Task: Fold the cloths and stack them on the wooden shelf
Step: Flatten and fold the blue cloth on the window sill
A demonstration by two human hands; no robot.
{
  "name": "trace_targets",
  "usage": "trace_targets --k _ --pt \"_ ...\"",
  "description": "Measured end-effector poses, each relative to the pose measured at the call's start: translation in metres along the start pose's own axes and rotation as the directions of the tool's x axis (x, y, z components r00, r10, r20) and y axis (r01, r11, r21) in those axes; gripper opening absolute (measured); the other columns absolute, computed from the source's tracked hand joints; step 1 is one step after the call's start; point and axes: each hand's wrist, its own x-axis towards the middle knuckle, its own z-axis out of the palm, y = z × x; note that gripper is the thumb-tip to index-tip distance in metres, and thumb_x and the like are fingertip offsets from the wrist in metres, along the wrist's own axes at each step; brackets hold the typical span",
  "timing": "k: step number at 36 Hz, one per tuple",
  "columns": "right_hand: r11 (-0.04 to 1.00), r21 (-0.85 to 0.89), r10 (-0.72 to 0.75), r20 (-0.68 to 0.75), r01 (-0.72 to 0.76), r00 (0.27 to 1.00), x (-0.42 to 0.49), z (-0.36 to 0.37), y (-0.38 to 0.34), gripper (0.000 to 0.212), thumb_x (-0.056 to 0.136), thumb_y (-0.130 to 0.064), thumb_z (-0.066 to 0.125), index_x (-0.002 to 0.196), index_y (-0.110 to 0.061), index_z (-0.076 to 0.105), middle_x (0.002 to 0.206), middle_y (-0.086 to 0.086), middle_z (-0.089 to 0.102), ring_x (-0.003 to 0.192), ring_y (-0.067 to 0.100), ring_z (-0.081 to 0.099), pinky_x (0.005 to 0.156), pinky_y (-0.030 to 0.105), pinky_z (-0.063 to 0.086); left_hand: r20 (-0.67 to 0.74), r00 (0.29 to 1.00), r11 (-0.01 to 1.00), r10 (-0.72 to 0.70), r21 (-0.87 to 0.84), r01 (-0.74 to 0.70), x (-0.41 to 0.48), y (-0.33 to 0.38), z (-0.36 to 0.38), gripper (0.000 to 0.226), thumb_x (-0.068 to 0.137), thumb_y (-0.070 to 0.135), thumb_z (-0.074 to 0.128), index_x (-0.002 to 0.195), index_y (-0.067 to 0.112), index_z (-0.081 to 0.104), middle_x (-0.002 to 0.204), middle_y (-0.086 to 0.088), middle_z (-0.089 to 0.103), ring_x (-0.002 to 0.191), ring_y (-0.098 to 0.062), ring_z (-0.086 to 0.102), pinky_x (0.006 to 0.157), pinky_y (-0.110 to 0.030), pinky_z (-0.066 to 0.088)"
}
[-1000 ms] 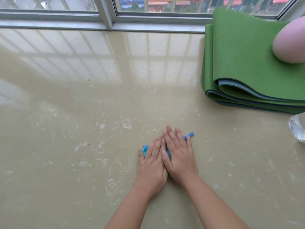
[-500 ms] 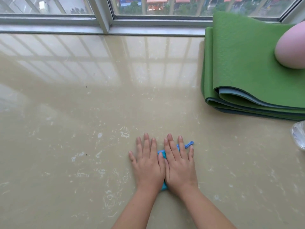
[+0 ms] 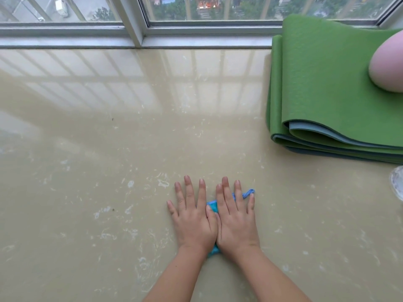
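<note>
A small blue cloth [image 3: 212,205] lies folded on the glossy beige stone surface [image 3: 109,171], almost wholly covered by my hands. My left hand [image 3: 193,216] and my right hand [image 3: 235,216] lie side by side, flat, fingers straight and spread, pressing the cloth down. Only a sliver of cloth shows between the hands, plus a blue hanging loop [image 3: 248,193] past my right fingers and a corner near my wrists. No wooden shelf is in view.
A folded green mat [image 3: 322,94] lies at the right, with a pink rounded object [image 3: 388,64] on it. A clear glassy object [image 3: 398,184] sits at the right edge. A window frame [image 3: 135,35] runs along the back.
My right hand overlapped my left a second ago; the two have since slid apart to lie side by side, flattening the cloth. The view has tilted slightly.
</note>
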Motion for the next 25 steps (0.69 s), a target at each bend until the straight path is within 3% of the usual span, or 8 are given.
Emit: trace_targets --k 5,7,10,13,17,19,23,25 --pt "1.000 -0.005 0.010 0.040 -0.009 0.999 0.001 -0.003 -0.001 0.054 0.100 -0.038 0.006 0.150 -0.018 0.004 0.158 -0.001 -0.003 0.145 0.026 -0.001 0.111 0.052 0.004 -0.003 0.999 0.998 0.034 -0.057 -0.034 0.000 -0.002 -0.005 0.075 0.083 0.031 0.031 0.150 0.026 -0.001 0.158 -0.002 -0.004 0.144 -0.020 -0.011 0.102 -0.060 0.014" --pt "1.000 -0.015 -0.010 0.056 0.011 0.998 0.001 -0.007 -0.002 0.054 0.100 -0.037 0.005 0.150 -0.018 0.003 0.158 -0.001 -0.005 0.145 0.024 -0.002 0.111 0.053 0.001 -0.010 0.998 0.997 0.059 -0.055 -0.060 -0.001 -0.004 -0.012 0.073 0.085 0.031 0.033 0.150 0.019 0.003 0.155 -0.011 0.010 0.144 -0.020 -0.011 0.100 -0.061 0.015" --pt "0.996 0.024 -0.092 0.037 0.091 0.995 0.000 -0.022 0.001 0.055 0.099 -0.038 0.004 0.150 -0.016 0.002 0.158 -0.002 -0.007 0.145 0.019 -0.003 0.111 0.050 -0.002 -0.055 0.994 0.993 0.090 -0.074 -0.094 -0.009 -0.009 -0.025 0.065 0.088 0.034 0.033 0.145 0.008 0.019 0.157 -0.008 0.003 0.145 -0.018 -0.009 0.111 -0.053 0.010" --pt "0.973 0.152 -0.172 -0.037 0.175 0.984 -0.006 -0.042 0.009 0.052 0.099 -0.033 0.021 0.147 -0.014 0.019 0.158 -0.001 0.000 0.145 0.017 0.003 0.114 0.046 -0.001 -0.156 0.966 0.970 0.207 -0.093 -0.223 -0.023 -0.011 -0.046 0.052 0.087 0.029 0.040 0.135 0.007 0.038 0.151 -0.014 0.023 0.144 -0.024 0.012 0.108 -0.049 0.015" --pt "0.911 0.209 -0.359 -0.023 0.356 0.933 -0.023 -0.059 0.022 0.053 0.082 -0.026 0.046 0.132 -0.011 0.038 0.149 0.007 0.027 0.143 0.019 0.017 0.114 0.040 0.010 -0.248 0.816 0.842 0.522 -0.006 -0.540 -0.041 -0.013 -0.064 0.029 0.084 0.017 0.048 0.111 0.011 0.053 0.131 -0.009 0.048 0.116 -0.024 0.050 0.089 -0.036 0.037" --pt "0.877 0.155 -0.462 0.006 0.455 0.887 -0.029 -0.061 0.028 0.051 0.079 -0.025 0.047 0.127 -0.010 0.043 0.142 0.008 0.042 0.137 0.021 0.030 0.113 0.038 0.017 -0.213 0.769 0.788 0.603 0.005 -0.616 -0.050 -0.013 -0.064 0.029 0.083 0.018 0.048 0.111 0.011 0.053 0.127 -0.006 0.049 0.112 -0.021 0.051 0.087 -0.032 0.038" --pt "0.832 0.012 -0.553 0.100 0.555 0.827 -0.033 -0.052 0.044 0.052 0.075 -0.024 0.044 0.125 -0.010 0.045 0.133 0.008 0.055 0.129 0.021 0.037 0.106 0.043 0.025 -0.026 0.811 0.812 0.584 0.042 -0.583 -0.062 -0.019 -0.050 0.053 0.071 0.030 0.048 0.121 0.010 0.048 0.127 -0.007 0.058 0.120 -0.020 0.044 0.096 -0.037 0.035" --pt "0.820 -0.050 -0.562 0.117 0.570 0.819 -0.032 -0.047 0.050 0.054 0.074 -0.021 0.042 0.127 -0.011 0.044 0.135 0.007 0.054 0.130 0.020 0.036 0.103 0.045 0.026 0.020 0.825 0.824 0.564 0.046 -0.565 -0.064 -0.023 -0.043 0.057 0.071 0.028 0.045 0.125 0.010 0.046 0.133 -0.006 0.049 0.124 -0.020 0.041 0.098 -0.039 0.033"
